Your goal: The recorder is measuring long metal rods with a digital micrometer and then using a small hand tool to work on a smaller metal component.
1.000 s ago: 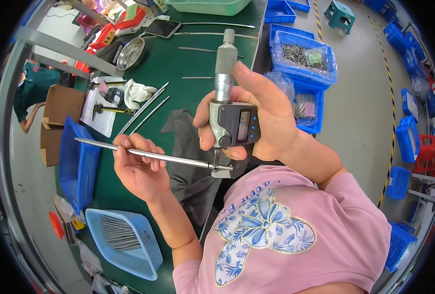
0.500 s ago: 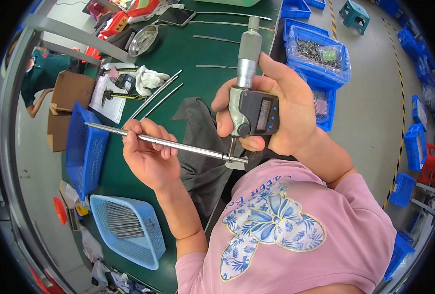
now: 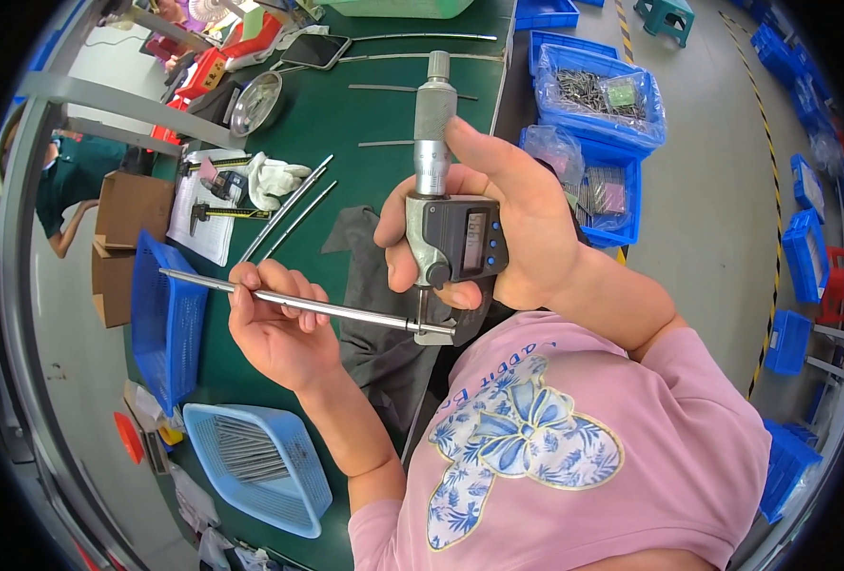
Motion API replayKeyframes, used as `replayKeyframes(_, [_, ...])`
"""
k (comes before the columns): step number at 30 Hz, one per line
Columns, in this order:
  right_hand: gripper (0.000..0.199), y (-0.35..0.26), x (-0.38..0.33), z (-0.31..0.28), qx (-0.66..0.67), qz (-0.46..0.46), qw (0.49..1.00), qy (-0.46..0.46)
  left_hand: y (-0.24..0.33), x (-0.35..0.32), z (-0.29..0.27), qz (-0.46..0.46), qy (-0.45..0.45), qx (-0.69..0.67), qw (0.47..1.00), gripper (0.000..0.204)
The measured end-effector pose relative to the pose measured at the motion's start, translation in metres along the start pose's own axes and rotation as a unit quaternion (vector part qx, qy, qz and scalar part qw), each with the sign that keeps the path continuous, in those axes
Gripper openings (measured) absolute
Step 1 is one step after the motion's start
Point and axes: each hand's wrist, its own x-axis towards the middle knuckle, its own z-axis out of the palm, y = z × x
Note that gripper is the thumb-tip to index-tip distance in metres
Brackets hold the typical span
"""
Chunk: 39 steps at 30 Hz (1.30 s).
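Between thumb and fingers, my left hand (image 3: 284,319) pinches a thin, shiny metal rod (image 3: 332,309). The rod slants down to the right, and its right end sits in the jaws of a digital micrometer (image 3: 431,228). My right hand (image 3: 517,209) wraps around that micrometer's frame, with the thumb up against its grey thimble. The micrometer stands upright, its small display facing up. Below the hands lies a dark grey cloth (image 3: 355,257). Two more metal rods (image 3: 294,209) rest on the green table just beyond my left hand.
A light blue basket (image 3: 322,485) of metal rods stands near left, a darker blue basket (image 3: 184,333) behind it. Calipers (image 3: 222,213), a white glove (image 3: 274,181), a metal bowl (image 3: 255,103) and a phone (image 3: 315,50) lie farther back. Blue bins (image 3: 655,128) of parts stand right. Another person (image 3: 75,181) is far left.
Both hands, with the rod and the micrometer, have shifted left in the picture, and so has much of the scene. The rod's end stays in the micrometer's jaws.
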Motion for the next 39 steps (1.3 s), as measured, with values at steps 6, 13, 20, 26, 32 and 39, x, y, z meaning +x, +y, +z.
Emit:
replayKeyframes(6, [0.063,-0.0013,-0.0022,0.0029,0.029,-0.002,0.999,0.015,0.0016,0.0004,-0.0018,-0.001,-0.013,-0.012,1.000,0.016])
replayKeyframes(13, [0.063,-0.0003,-0.0034,0.0001,0.066,-0.002,0.998,-0.011,0.0027,-0.0005,-0.0023,0.000,-0.012,-0.023,1.000,0.015])
replayKeyframes(20, [0.063,0.0011,-0.0034,0.0002,0.077,-0.003,0.997,-0.013,0.0001,-0.0004,-0.0029,-0.003,-0.011,-0.025,1.000,0.016])
replayKeyframes(26, [0.062,0.0018,-0.0039,0.0043,0.062,-0.002,0.998,0.015,0.0008,-0.0015,-0.0034,-0.003,-0.014,-0.022,1.000,0.016])
replayKeyframes(32, [0.059,0.0028,-0.0004,0.0009,0.060,-0.010,0.998,0.014,-0.0009,0.0003,-0.0008,-0.011,-0.007,-0.021,1.000,0.016])
replayKeyframes(39, [0.069,0.0011,0.0011,0.0014,0.020,0.000,1.000,0.013,-0.0011,0.0042,-0.0030,-0.014,-0.006,-0.029,0.999,0.015])
